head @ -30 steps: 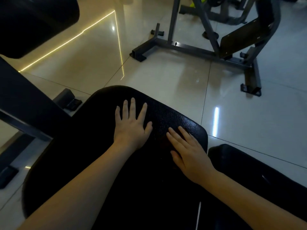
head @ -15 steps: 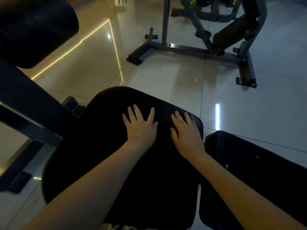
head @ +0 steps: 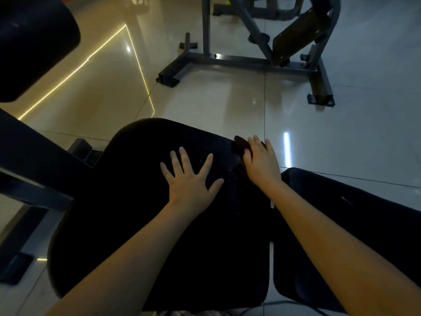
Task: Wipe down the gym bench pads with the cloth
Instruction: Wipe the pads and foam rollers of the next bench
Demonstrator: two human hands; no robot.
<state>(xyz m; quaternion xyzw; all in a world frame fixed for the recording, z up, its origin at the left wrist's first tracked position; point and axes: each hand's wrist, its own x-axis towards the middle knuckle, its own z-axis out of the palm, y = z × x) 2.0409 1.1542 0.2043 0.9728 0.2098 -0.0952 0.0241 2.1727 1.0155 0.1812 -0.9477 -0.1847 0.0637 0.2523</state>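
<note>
A black bench pad (head: pixel 141 201) fills the middle of the view, and a second black pad (head: pixel 355 226) lies to its right across a narrow gap. My left hand (head: pixel 190 179) rests flat on the first pad with fingers spread. My right hand (head: pixel 262 160) presses a dark reddish cloth (head: pixel 239 144) against the pad's far right corner with straight fingers. Most of the cloth is hidden under that hand.
A grey steel machine frame (head: pixel 239 59) stands on the glossy tiled floor beyond the pad. A dark round pad (head: pixel 29 42) hangs at the upper left above a sloping black beam (head: pixel 38 153). A lit strip reflects on the tiles (head: pixel 91 58).
My right hand has slid the cloth away from me and to the right, up to the pad's far corner. My left hand has stayed flat on the pad.
</note>
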